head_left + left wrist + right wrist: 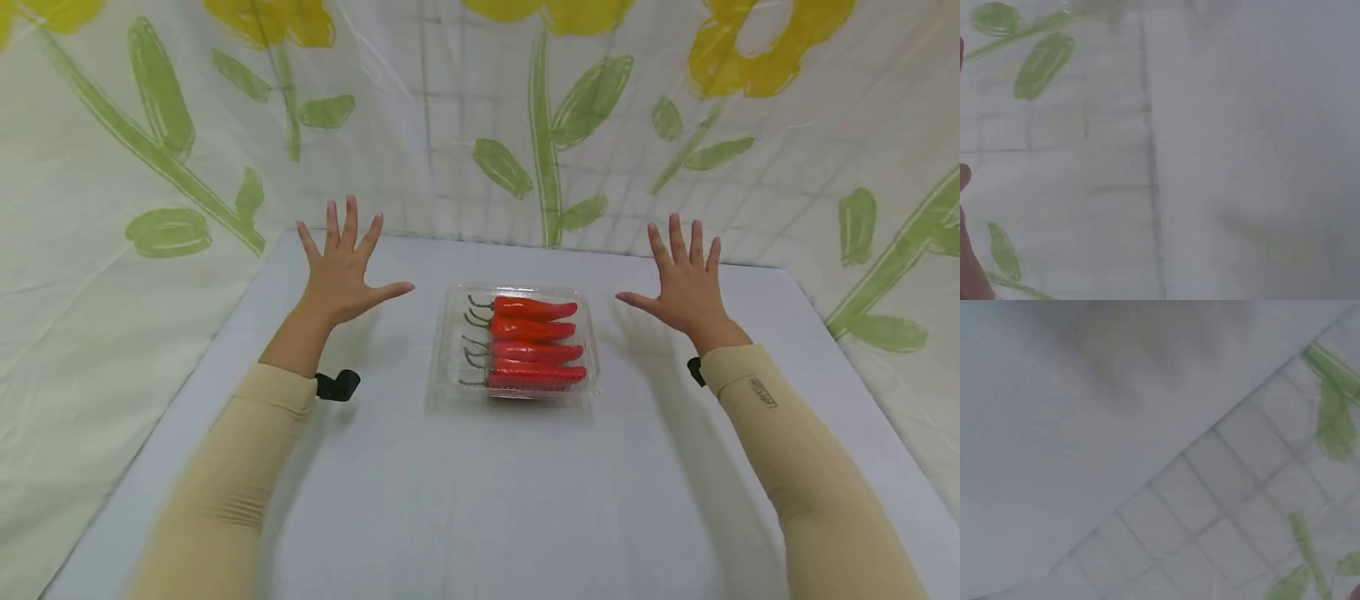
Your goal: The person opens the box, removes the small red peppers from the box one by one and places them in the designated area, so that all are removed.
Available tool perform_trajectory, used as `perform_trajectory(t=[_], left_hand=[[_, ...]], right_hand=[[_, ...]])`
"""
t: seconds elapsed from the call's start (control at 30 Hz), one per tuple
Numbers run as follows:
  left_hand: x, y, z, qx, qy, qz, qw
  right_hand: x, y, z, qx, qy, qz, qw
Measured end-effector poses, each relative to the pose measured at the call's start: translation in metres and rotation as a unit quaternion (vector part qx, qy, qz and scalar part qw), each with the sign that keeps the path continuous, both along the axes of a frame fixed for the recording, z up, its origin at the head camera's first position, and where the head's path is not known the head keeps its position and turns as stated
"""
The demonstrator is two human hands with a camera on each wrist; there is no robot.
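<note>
A clear plastic box (592, 350) with several red chili peppers (534, 330) inside lies on the table between the two hands. The peppers are stacked in a row, green stems pointing left. My left hand (339, 271) is held up to the left of the box, fingers spread wide and straight, holding nothing. To the right of the box my right hand (686, 287) is likewise raised, its fingers spread and apart from anything. Only fingers (971, 262) of the left hand show at the edge of the left wrist view. The right wrist view shows mostly table, curtain and a hand's shadow.
The white table (450, 500) has its far edge just beyond the hands. Behind and beside it hangs a translucent curtain (390, 108) with yellow flowers and green leaves. A black wrist strap with a small black device (341, 385) is on the left wrist.
</note>
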State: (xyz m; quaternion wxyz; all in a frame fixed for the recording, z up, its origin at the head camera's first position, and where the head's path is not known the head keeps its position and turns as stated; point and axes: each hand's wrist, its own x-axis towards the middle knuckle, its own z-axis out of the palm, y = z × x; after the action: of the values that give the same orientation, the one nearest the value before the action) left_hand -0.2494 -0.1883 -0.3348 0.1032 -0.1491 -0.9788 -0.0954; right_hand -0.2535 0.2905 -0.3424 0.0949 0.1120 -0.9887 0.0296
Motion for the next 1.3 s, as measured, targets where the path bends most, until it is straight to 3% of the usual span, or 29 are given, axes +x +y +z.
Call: perform_trajectory(t=[0.07, 0.13, 0.2, 0.3, 0.43, 0.53, 0.73, 0.87, 0.93, 1.0, 1.07, 1.13, 1.3], left_hand=[[0.011, 0.002, 0.002, 0.068, -0.019, 0.002, 0.9975], [0.024, 0.005, 0.004, 0.138, -0.035, -0.004, 0.9898], [0.036, 0.009, 0.002, 0.203, -0.049, -0.018, 0.9779], [0.056, 0.015, -0.001, 0.293, -0.081, -0.034, 0.9521], [0.079, 0.024, -0.009, 0.374, -0.119, -0.034, 0.9190], [0.092, 0.031, -0.015, 0.400, -0.143, -0.034, 0.9045], [0.111, 0.043, -0.029, 0.439, -0.184, -0.045, 0.8783], [0.117, 0.051, -0.041, 0.481, -0.198, -0.045, 0.8531], [0.119, 0.055, -0.047, 0.494, -0.205, -0.041, 0.8440], [0.120, 0.059, -0.051, 0.499, -0.210, -0.039, 0.8399], [0.121, 0.062, -0.055, 0.499, -0.214, -0.039, 0.8387], [0.121, 0.063, -0.058, 0.496, -0.220, -0.041, 0.8390], [0.121, 0.067, -0.065, 0.469, -0.248, -0.045, 0.8466]], right_hand=[[0.006, -0.002, 0.001, -0.023, 0.001, 0.001, 0.9997], [0.015, -0.006, 0.002, -0.056, 0.001, 0.002, 0.9985], [0.025, -0.012, 0.003, -0.099, -0.001, 0.005, 0.9951], [0.044, -0.023, 0.002, -0.188, -0.026, 0.011, 0.9817], [0.072, -0.038, 0.000, -0.300, -0.095, 0.002, 0.9493], [0.089, -0.045, -0.005, -0.350, -0.131, -0.011, 0.9277], [0.112, -0.058, -0.023, -0.435, -0.144, -0.028, 0.8887], [0.120, -0.068, -0.034, -0.508, -0.144, -0.019, 0.8491], [0.123, -0.073, -0.039, -0.541, -0.147, -0.014, 0.8278], [0.126, -0.075, -0.044, -0.565, -0.151, -0.016, 0.8109], [0.129, -0.078, -0.050, -0.579, -0.157, -0.021, 0.7997], [0.132, -0.081, -0.055, -0.581, -0.162, -0.023, 0.7973], [0.134, -0.091, -0.066, -0.569, -0.165, -0.016, 0.8054]])
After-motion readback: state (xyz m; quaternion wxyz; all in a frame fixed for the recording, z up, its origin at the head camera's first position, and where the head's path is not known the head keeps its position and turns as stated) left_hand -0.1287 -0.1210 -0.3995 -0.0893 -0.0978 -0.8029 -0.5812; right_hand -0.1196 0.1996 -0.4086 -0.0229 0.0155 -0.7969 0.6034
